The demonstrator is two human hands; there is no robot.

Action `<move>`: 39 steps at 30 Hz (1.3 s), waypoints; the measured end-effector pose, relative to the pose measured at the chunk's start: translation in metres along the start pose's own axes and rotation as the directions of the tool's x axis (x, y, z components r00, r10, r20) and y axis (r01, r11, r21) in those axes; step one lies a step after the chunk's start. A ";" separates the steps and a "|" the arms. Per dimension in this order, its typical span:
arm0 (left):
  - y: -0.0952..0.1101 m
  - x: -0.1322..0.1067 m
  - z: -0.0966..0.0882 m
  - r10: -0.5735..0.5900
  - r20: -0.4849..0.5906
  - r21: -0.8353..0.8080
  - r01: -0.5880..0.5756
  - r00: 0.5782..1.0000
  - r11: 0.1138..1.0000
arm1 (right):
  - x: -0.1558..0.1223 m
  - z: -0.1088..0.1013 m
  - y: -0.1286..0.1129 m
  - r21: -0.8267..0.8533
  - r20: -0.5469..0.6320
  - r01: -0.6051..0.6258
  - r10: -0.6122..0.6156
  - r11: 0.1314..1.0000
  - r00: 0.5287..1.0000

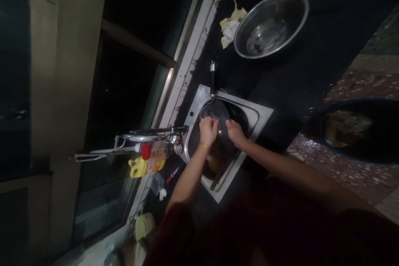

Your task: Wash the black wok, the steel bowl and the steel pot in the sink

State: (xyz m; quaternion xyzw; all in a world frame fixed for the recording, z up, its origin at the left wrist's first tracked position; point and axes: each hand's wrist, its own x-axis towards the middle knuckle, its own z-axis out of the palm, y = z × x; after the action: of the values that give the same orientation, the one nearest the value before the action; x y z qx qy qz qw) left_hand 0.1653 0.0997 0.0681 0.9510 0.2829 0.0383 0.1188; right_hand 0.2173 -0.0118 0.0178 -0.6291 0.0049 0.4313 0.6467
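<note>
The right hand (pixel 236 134) gripped the rim of the dark pan (pixel 223 111) at the sink (pixel 263 113) while the left hand (pixel 208 130) bunched over it, contents unclear in the dimness, apparently mid-wash, the next stroke calling for a steady rim.

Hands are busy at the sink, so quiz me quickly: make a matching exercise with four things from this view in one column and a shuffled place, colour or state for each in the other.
Things
1. Pan
2. Metal bowl
3. Handled jug
4. Small knife

Descriptions
A. Yellow, with a label
B. On the dark counter, beside a crumpled cloth
C. Has an orange-red handle
D. At the sink, with the right hand at its edge

Right pairs: 1-D, 2-B, 3-A, 4-C
</note>
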 end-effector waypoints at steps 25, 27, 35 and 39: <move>-0.020 0.000 -0.008 -0.302 0.032 -0.276 0.299 0.953 0.913 | -0.001 0.001 0.011 0.014 -0.009 0.001 -0.001 1.000 1.000; -0.020 0.007 -0.007 -0.312 0.043 -0.266 0.312 0.949 0.912 | 0.000 0.001 0.013 0.040 -0.001 -0.007 0.007 0.999 1.000; -0.020 0.003 -0.003 -0.204 0.033 -0.249 0.206 0.978 0.946 | 0.001 0.001 0.016 0.040 -0.028 0.006 -0.005 0.999 1.000; -0.025 0.023 -0.001 -0.263 0.045 -0.230 0.266 0.964 0.936 | 0.000 0.000 0.016 0.050 -0.010 -0.004 0.004 0.999 1.000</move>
State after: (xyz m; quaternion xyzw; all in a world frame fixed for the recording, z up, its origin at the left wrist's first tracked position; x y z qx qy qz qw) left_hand 0.1713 0.1330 0.0631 0.8839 0.4008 0.0489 0.2361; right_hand 0.2079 -0.0144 0.0052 -0.6148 0.0201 0.4292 0.6614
